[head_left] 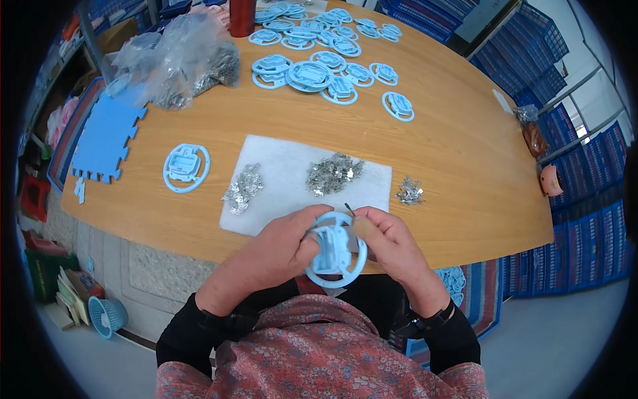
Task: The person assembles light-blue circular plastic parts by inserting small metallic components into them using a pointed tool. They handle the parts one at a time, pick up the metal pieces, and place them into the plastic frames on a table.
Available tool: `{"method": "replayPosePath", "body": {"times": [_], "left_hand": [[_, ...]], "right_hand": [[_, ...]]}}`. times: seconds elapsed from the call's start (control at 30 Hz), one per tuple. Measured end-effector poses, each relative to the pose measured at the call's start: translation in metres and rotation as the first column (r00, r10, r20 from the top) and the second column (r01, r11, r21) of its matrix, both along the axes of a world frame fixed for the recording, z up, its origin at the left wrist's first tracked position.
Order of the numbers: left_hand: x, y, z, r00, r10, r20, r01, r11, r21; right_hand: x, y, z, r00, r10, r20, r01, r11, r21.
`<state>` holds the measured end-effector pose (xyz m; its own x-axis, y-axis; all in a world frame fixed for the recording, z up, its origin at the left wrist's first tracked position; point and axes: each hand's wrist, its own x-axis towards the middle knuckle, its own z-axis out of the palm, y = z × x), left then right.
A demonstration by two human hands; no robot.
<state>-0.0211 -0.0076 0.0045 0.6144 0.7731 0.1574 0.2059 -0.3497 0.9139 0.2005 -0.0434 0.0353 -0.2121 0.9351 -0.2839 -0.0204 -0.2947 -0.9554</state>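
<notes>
A light blue plastic toy steering wheel (331,256) is held up at the table's near edge. My left hand (289,236) is closed on its left side, the thumb pressing near the middle block. My right hand (389,239) is pinched at the upper right of the wheel, with a thin dark tool (349,209) sticking out above the fingers; its kind cannot be made out. Just beyond lies a white foam sheet (282,149) bearing two piles of small metal pieces, one at left (244,189) and a bigger one (334,174) at right. A smaller metal pile (410,191) sits on the wood beside it.
One wheel (186,168) lies alone at left, beside a blue interlocking mat (106,136). Clear bags (183,56) with metal pieces and a red cylinder (242,18) stand farther back. Many more wheels (310,76) cover the far table (458,133). Blue crates (565,256) are stacked at right.
</notes>
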Motion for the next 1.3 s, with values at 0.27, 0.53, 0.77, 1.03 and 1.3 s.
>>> {"method": "replayPosePath", "body": {"times": [0.27, 0.53, 0.77, 1.03, 1.3], "left_hand": [[-0.003, -0.005, -0.011, 0.914, 0.009, 0.407, 0.26, 0.757, -0.6], [-0.01, -0.017, -0.031, 0.959, 0.078, 0.271, 0.098, 0.809, -0.579], [0.02, -0.017, -0.039, 0.828, 0.19, 0.527, 0.346, 0.567, -0.748], [0.038, -0.009, -0.012, 0.718, 0.197, 0.668, 0.591, 0.336, -0.734], [0.039, -0.009, -0.007, 0.646, 0.226, 0.729, 0.684, 0.252, -0.685]], "right_hand": [[-0.013, -0.008, -0.003, 0.945, 0.013, 0.326, -0.08, 0.978, 0.193], [0.0, 0.006, -0.019, 0.957, -0.018, 0.289, -0.057, 0.967, 0.248], [0.022, -0.002, -0.038, 0.998, 0.056, 0.011, -0.057, 0.958, 0.282], [0.042, -0.031, -0.014, 0.98, -0.04, 0.193, 0.016, 0.992, 0.125], [0.035, -0.027, -0.011, 0.976, -0.1, 0.194, 0.039, 0.953, 0.299]]}}
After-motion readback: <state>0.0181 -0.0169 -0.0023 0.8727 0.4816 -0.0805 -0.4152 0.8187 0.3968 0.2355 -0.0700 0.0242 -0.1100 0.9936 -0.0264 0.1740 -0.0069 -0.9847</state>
